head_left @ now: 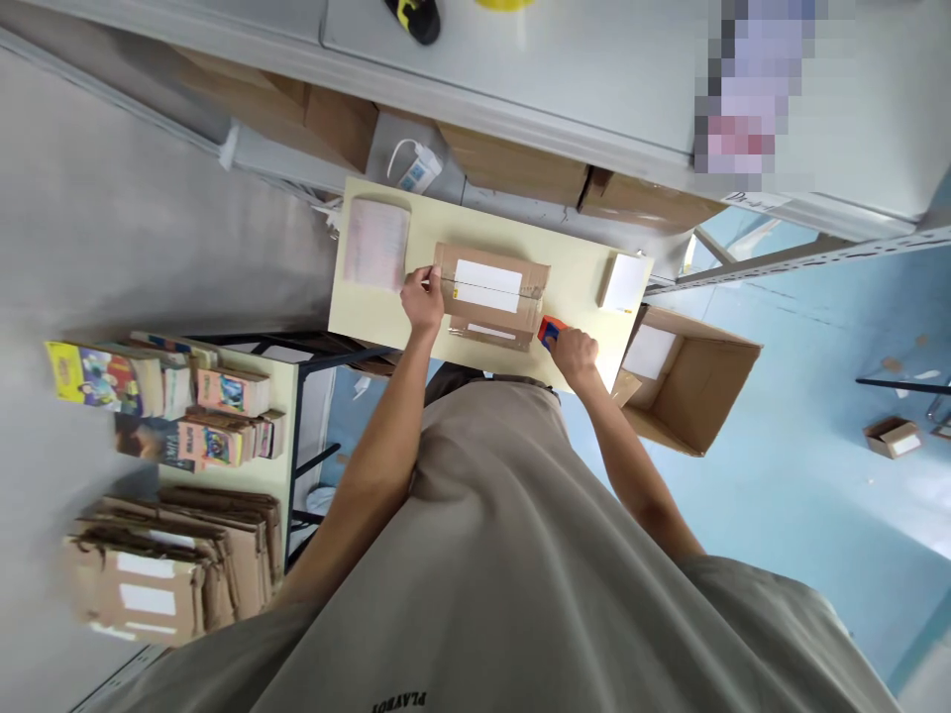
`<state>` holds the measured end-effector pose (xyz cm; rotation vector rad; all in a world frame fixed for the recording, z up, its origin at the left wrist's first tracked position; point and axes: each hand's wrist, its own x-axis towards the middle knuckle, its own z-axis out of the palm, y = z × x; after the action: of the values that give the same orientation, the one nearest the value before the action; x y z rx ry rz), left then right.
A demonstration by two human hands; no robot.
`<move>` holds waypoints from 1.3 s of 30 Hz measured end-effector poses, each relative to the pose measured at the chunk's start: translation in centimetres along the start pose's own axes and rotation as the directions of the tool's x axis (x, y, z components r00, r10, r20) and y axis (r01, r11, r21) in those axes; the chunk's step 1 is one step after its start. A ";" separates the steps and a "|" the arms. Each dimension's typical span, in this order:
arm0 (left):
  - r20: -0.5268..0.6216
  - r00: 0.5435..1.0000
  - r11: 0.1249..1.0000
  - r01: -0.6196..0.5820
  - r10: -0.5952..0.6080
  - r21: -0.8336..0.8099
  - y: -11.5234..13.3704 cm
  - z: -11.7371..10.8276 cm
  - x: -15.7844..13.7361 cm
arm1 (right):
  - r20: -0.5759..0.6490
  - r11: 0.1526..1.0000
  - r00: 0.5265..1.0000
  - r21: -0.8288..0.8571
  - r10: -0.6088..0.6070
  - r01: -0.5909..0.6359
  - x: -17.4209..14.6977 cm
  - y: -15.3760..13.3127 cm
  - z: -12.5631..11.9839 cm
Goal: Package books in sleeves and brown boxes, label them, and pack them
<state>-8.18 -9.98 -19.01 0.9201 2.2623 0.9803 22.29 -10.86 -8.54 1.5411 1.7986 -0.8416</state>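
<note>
A brown cardboard package with a white label lies on a pale yellow table. A thin dark line runs lengthwise across its label. Along its near side, a narrower cardboard flap carries a strip of white. My left hand pinches the package's left edge. Near its right corner, my right hand is closed around an orange-and-blue tool; the fingers cover much of it, so its exact kind is unclear.
A printed sheet lies at the table's left, a white box at its right. An open carton stands beyond the right edge. Books and flattened cardboard are stacked left. A grey shelf spans the far side.
</note>
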 end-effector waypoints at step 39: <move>0.306 0.831 0.876 -0.482 0.465 -0.024 12.3 -3.4 -5.3 | -0.954 0.877 0.296 0.108 -0.040 0.468 0.1 -0.9 -16.0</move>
<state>-2.29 -9.11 -6.55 1.5937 1.8408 0.8964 20.58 1.76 1.13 2.3191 2.9451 -0.3714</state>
